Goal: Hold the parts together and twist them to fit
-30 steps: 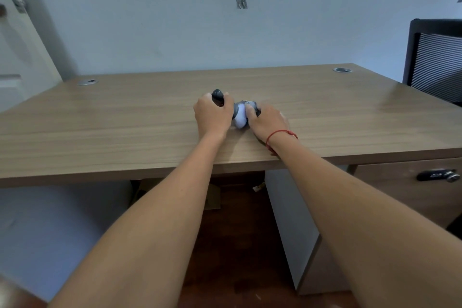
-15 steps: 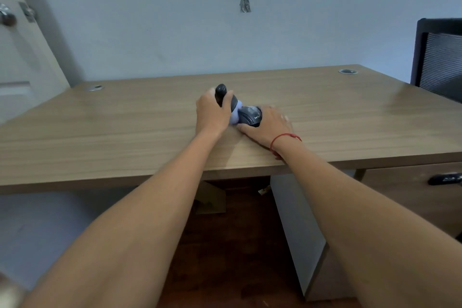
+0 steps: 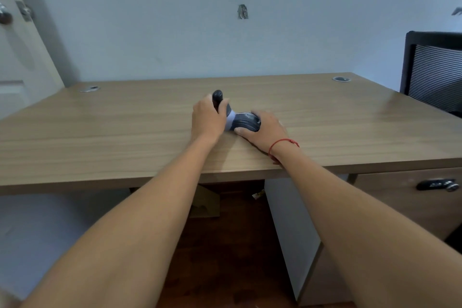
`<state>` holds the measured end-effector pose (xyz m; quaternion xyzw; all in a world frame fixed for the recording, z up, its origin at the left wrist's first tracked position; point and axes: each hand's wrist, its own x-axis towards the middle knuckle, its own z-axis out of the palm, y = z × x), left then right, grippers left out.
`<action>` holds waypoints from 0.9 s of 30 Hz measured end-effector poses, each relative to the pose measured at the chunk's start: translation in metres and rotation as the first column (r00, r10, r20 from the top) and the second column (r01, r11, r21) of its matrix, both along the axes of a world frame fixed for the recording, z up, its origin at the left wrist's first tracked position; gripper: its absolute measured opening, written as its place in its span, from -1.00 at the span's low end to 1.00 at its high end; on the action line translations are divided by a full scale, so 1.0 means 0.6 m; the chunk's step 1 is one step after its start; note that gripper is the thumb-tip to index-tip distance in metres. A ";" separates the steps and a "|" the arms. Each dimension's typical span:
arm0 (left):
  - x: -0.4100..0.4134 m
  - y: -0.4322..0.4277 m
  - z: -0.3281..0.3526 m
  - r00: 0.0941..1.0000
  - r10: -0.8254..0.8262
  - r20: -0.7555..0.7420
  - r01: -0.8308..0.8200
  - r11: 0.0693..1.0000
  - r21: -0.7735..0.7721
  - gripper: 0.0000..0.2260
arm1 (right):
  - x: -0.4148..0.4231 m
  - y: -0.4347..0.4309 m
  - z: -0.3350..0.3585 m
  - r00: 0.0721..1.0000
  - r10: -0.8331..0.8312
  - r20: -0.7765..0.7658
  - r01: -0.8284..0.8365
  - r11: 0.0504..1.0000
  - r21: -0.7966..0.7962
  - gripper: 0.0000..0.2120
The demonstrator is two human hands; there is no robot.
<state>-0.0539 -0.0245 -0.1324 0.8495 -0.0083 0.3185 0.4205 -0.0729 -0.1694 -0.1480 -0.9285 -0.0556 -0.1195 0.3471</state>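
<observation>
1. Pale blue-grey wall fills the background, with a small dark fixture mounted on it above the middle of the scene.
2. Below it a wood-grain counter spans the width of the view; two round metal cable grommets sit at its far corners, one on the left and one on the right.
3. At the far left a light-coloured door with a metal knob shows, and at the far right stands the black mesh back of a chair.
4. Under the counter on the right is a drawer unit with a dark handle; the floor beneath is dark brown wood.
5. Near the middle of the counter, a little toward the front edge, lies a dark grey gadget with a pale lilac band at its middle; what it is exactly cannot be told.
6. The left hand has its fingers curled round the gadget's upright dark end, whose rounded tip pokes out above the knuckles.
7. The right hand grips the other, lower end, thumb against its near side and fingers wrapped over the far side, with the wrist resting on the counter.
8. A thin red string bracelet circles the right wrist.
9. Both bare forearms reach in from the bottom of the view, and the two hands sit just beside each other with the lilac band visible between them.
</observation>
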 end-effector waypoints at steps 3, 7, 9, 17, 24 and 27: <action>0.004 0.017 0.002 0.995 0.070 -0.064 -0.064 0.993 0.095 -0.71 | 0.000 -0.002 0.000 1.000 -0.005 -0.007 0.006 0.999 0.046 -0.51; -0.008 -0.001 0.024 0.999 -0.033 0.042 0.037 0.994 -0.103 -0.75 | 0.002 -0.003 -0.003 1.000 -0.001 -0.002 0.001 0.997 0.076 -0.52; -0.010 -0.012 0.023 0.997 -0.065 0.032 0.068 0.994 -0.086 -0.78 | 0.003 -0.003 -0.004 1.000 0.007 -0.001 -0.007 0.997 0.083 -0.52; -0.001 0.003 0.013 0.999 0.032 0.033 -0.029 0.995 -0.091 -0.71 | 0.008 -0.002 -0.008 0.999 0.034 -0.008 -0.033 0.992 0.123 -0.57; 0.004 0.007 0.010 0.984 0.146 -0.103 -0.138 0.988 0.074 -0.72 | -0.001 -0.005 -0.003 0.998 0.070 0.000 -0.069 0.989 0.133 -0.70; 0.002 -0.001 0.027 0.998 0.059 -0.003 -0.059 0.998 -0.036 -0.72 | -0.004 -0.008 0.001 0.997 0.082 0.005 -0.082 0.989 0.124 -0.68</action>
